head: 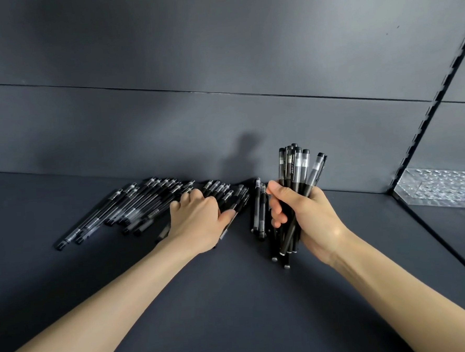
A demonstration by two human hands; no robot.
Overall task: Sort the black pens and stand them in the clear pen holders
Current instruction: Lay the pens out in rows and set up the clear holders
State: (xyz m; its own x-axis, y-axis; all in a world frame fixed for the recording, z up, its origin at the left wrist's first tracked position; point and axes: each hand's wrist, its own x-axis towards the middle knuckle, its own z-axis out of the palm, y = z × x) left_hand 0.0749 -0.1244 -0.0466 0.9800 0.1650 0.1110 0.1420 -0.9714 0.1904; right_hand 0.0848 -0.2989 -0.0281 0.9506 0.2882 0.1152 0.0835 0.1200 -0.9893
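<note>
A dark grey shelf (233,298) ran back to a matching back panel (221,108), with a slotted upright (438,87) rising at 2 o'clock. At 9 o'clock lay a fan of loose pens (135,209), caps pointing toward the panel. The left hand (198,221) sat on the fan's 3 o'clock end, its fingers (189,199) curled over several of those pens and the thumb pressed against them. Just beside it, toward 3 o'clock, two more pens (258,209) lay flat. The right hand (307,217) had its fingers (278,216) wrapped tightly round a bundle of pens (296,172) held nearly upright, lower ends near the shelf. The clear pen holder (444,190) stood well apart at the far 3 o'clock edge, and no pen showed in it. By this, gathering seemed partly done; most pens remained on the shelf, and standing them was all still to do.
</note>
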